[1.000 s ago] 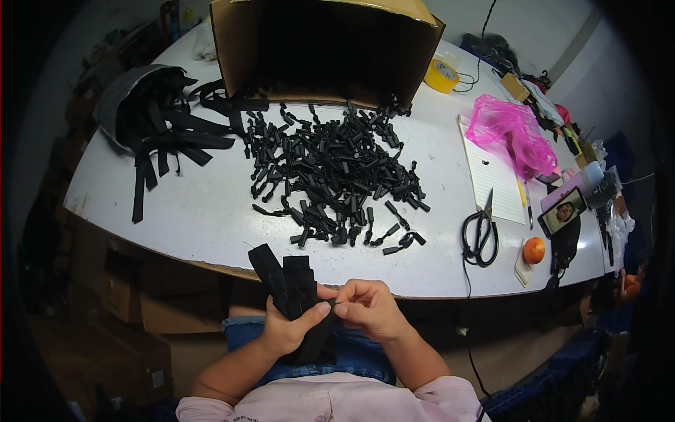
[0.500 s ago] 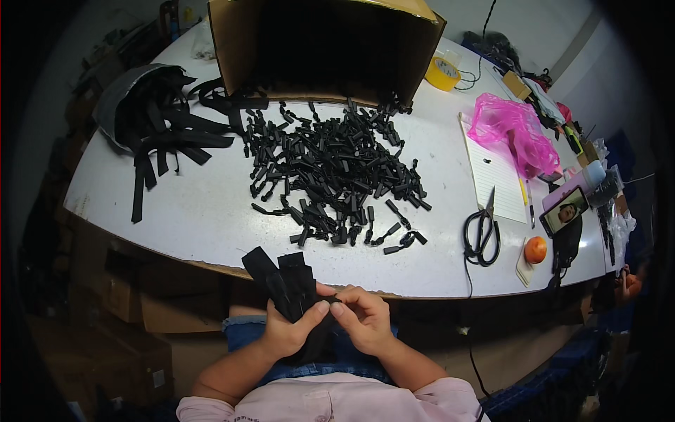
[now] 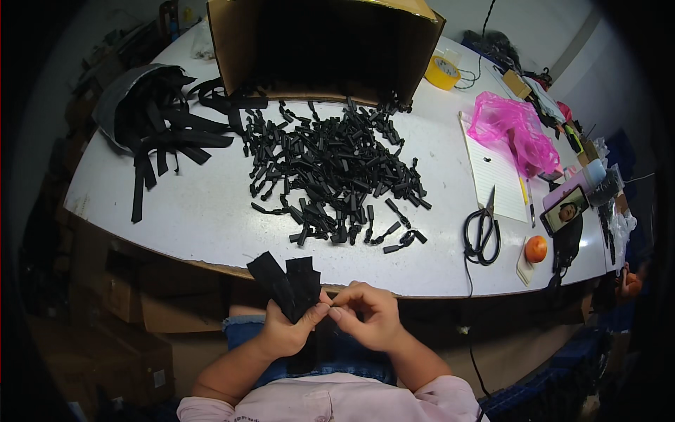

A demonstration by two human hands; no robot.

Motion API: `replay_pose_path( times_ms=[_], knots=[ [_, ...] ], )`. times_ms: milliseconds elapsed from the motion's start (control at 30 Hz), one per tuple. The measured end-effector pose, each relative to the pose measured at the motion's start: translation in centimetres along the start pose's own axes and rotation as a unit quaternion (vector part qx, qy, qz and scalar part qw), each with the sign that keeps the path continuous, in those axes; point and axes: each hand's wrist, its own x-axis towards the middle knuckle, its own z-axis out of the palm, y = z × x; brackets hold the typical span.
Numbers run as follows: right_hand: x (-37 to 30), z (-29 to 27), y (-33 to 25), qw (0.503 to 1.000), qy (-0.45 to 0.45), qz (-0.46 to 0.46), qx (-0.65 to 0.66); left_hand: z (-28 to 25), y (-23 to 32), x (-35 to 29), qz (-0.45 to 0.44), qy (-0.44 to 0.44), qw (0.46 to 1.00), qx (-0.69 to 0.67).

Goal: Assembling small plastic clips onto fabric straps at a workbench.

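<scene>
Workshop, by the look of it, set up for bulk handwork. Large white worktable [image 3: 204,211]; small black parts [image 3: 330,158] heaped loose in its middle by the score. Open cardboard box [image 3: 235,53] on the far side, grey bag [image 3: 107,112] spilling black straps [image 3: 183,119] at left. Scissors [image 3: 486,214], lined pad [image 3: 498,188] and yellow tape [image 3: 442,74] at right. Brown cartons [image 3: 123,362] below, near left. Bundled black strips [image 3: 287,285] in hand, near edge.

The top edge crops the brown cardboard box [image 3: 234,50]; anything in the bare right hand [image 3: 373,318] is too small to tell.
</scene>
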Motion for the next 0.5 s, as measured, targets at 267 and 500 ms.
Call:
replay_pose_path(
  times_ms=[267, 500],
  knots=[
    [-0.9, -0.5, 0.7, 0.960, -0.152, -0.013, -0.236, -1.2, -0.4, 0.9, -0.008, 0.039, 0.999, -0.029],
    [0.6, 1.0, -1.7, 0.872, 0.040, -0.271, -0.407, -1.3, -0.9, 0.8, -0.072, -0.038, 0.996, 0.027]
  ],
)
